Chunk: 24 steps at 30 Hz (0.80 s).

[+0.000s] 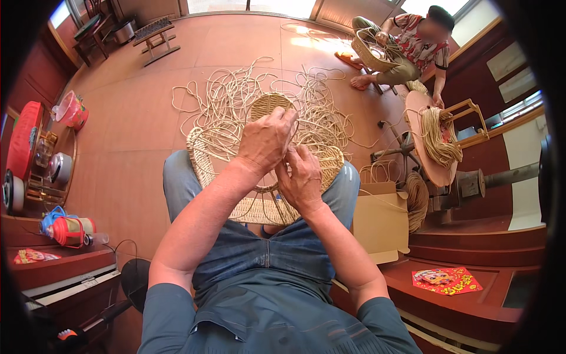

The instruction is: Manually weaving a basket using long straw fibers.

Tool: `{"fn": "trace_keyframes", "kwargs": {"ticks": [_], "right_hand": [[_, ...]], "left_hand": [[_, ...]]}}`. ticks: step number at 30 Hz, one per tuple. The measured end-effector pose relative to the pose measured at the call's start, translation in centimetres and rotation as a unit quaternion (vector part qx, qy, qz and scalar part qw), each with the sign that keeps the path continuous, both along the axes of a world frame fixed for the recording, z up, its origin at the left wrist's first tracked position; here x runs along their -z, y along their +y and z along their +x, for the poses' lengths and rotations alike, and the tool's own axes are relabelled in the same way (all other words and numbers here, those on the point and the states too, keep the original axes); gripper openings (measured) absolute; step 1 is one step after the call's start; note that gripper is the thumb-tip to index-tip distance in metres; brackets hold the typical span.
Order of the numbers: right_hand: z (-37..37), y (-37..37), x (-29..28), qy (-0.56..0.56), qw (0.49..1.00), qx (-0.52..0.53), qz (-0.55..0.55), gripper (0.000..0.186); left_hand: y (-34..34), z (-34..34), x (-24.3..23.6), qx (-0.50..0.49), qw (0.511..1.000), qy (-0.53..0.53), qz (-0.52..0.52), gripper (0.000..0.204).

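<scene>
A partly woven straw-coloured piece (257, 209), perhaps a basket, rests across my lap, with a curved woven rim and loose cords. A small round woven section (266, 106) rises at its far side. Above the middle, my left hand (266, 140) is closed, its fingers pinched together on a strand of cord. Just to the right and nearer, my right hand (303, 180) is curled, thumb and fingertips together on cord beside the left wrist. The fingers hide most of what lies between them. A large tangle of loose cord (227, 94) spreads over the floor beyond.
At the far right a seated person (407, 47) holds a woven basket (372, 54). Nearby, a hank of cord (441, 138) hangs over a pinkish board (417, 106). A cardboard box (380, 224) stands by my right knee. Left are a red bucket (72, 112) and a low stool (154, 32).
</scene>
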State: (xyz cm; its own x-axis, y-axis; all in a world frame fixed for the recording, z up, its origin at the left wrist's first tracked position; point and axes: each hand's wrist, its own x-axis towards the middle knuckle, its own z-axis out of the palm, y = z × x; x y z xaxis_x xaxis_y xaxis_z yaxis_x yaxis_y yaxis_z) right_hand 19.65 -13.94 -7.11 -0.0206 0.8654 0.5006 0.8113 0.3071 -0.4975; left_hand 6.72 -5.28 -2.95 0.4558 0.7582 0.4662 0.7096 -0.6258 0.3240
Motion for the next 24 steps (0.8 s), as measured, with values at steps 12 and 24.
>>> {"fn": "trace_keyframes", "kwargs": {"ticks": [12,24], "right_hand": [[-0.8,-0.2,-0.2,-0.064,0.992,0.003,0.113,0.042],[-1.8,-1.6,0.6,-0.205,0.978,-0.021,0.005,0.085]], "left_hand": [[-3.4,-5.7,2.3,-0.001,0.982,-0.184,-0.035,0.043],[2.5,-5.8,-3.2,-0.028,0.919,-0.301,-0.253,0.01]]}}
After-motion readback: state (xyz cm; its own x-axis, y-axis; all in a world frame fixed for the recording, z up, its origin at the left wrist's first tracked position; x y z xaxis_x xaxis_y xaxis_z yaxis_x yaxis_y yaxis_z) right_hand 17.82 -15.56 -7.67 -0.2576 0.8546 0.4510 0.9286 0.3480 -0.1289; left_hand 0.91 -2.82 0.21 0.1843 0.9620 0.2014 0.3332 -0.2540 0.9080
